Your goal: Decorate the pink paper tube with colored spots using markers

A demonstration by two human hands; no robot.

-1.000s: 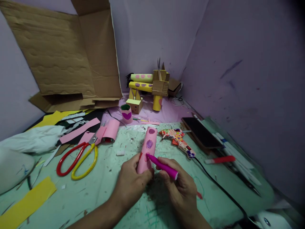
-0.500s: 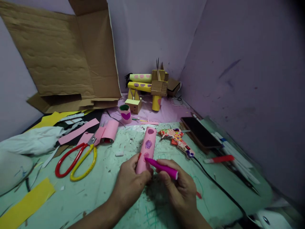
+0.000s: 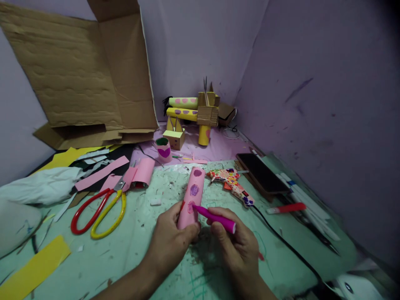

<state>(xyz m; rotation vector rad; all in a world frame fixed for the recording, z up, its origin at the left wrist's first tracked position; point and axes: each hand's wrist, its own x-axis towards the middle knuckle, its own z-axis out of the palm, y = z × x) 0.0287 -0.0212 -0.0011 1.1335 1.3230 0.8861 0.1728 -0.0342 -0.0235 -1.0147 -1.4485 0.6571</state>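
Note:
A pink paper tube [image 3: 194,180] with purple spots down its length is gripped near its lower end by my left hand [image 3: 173,239], thumb and fingers closed round it. My right hand [image 3: 236,239] is closed on a magenta marker pen [image 3: 217,218]. The pen's tip rests at the lowest spot, which is an outline with a little colour inside; the two spots above look filled. Beyond the tube lies a floral hot glue gun [image 3: 231,183]. To the left are scissors [image 3: 119,208] with one red and one yellow handle.
Cardboard animal-like pieces [image 3: 208,116] stand at the back by a pink cup [image 3: 163,151]. A large cardboard sheet [image 3: 78,71] leans at left. A phone [image 3: 262,173] and red marker [image 3: 287,208] lie right. The glue gun's cord [image 3: 284,241] runs toward the front right.
The pen tip has shifted slightly right along the lowest spot, and a bit more magenta shows there. My left hand keeps its hold on the tube.

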